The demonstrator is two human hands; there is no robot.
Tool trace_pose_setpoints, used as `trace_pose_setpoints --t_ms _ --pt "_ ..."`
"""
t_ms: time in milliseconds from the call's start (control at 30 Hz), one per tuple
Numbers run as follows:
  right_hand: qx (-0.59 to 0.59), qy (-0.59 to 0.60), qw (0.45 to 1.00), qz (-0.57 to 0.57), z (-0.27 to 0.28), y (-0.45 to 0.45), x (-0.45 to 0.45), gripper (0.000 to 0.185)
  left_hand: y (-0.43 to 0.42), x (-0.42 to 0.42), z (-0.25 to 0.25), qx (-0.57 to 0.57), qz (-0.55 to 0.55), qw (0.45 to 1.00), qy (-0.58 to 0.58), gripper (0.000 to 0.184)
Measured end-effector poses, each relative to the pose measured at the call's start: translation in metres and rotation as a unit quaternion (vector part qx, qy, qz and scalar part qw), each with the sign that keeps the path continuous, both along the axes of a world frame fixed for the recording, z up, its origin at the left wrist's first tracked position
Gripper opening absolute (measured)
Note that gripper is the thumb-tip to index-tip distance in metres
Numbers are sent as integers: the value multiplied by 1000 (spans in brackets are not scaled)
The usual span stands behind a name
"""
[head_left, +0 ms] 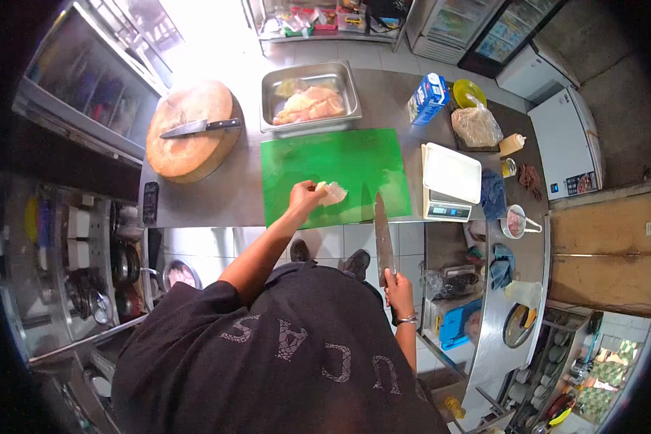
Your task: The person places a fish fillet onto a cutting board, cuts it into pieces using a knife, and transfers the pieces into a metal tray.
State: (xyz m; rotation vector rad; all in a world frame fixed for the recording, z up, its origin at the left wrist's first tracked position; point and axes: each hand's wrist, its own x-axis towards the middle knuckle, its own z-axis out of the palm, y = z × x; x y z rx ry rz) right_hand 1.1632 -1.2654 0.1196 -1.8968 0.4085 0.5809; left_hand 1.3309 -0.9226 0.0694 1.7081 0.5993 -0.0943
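Observation:
My left hand (305, 198) pinches a small pale piece of raw chicken (332, 193) just over the green cutting board (325, 155). In my right hand (398, 293) is the handle of a large chef's knife (383, 235). Its blade points away from me, with the tip over the board's near right edge. Behind the board stands a steel pan (267, 98) holding more raw pieces of chicken (311, 105).
A second knife (195, 129) lies on a round wooden block (195, 155) to the left. To the right are a kitchen scale (450, 177), a milk carton (428, 99), a bagged item (476, 128) and a squeeze bottle (512, 145). A black phone-like object (150, 202) rests at the table's left edge.

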Motion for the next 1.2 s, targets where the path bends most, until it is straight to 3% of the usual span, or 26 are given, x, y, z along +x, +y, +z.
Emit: trace_pose_setpoints --t_ms 33,167,267,333,467,600,667,733,767,833,900,967,1000,1033,1067,1133,1200 --pt "1 1 1000 -5 1 3 -2 55 2 1 -5 -64 23 998 4 20" --pt "-3 -7 1000 -14 5 13 -7 50 8 1 -17 -72 43 996 -12 22" --pt "1 -16 1000 -16 4 15 -11 50 20 2 -34 -151 49 987 -28 32" --pt "-2 -20 1000 -11 7 17 -14 50 26 2 -25 -220 28 974 32 38" --pt "-1 -8 1000 -26 8 23 -15 51 26 25 9 -270 60 960 36 38" --pt "-2 -5 1000 -22 7 24 -14 51 34 91 70 -284 2 957 -55 32" --pt "0 -8 1000 -25 5 24 -15 51 48 137 87 -286 -14 946 -153 36" --pt "2 -13 999 -30 4 24 -16 50 63 164 131 -185 -20 976 -111 48" --pt "5 -16 999 -35 4 25 -16 50 66 170 133 -185 -22 976 -111 48" --pt "6 -22 999 -44 3 23 -14 50 67 180 137 81 83 972 -203 60" --pt "-5 -47 997 -56 1 23 -16 49 75 165 133 175 8 969 -173 66" --pt "-54 -29 995 -82 17 26 -11 46 87 151 67 65 -64 984 -156 65" --pt "-128 -143 980 -43 7 22 -11 41 76 120 78 211 -128 954 -171 62" --pt "-205 -248 947 2 3 19 -10 37 72 93 53 239 -120 941 -207 55" --pt "-216 -243 945 -14 7 16 -8 37 71 65 46 250 -136 946 -154 52" --pt "-187 -189 964 11 15 15 5 26 70 8 28 337 -163 910 -179 51" --pt "-225 -200 953 37 6 13 23 24 71 -38 19 347 -174 909 -150 50"
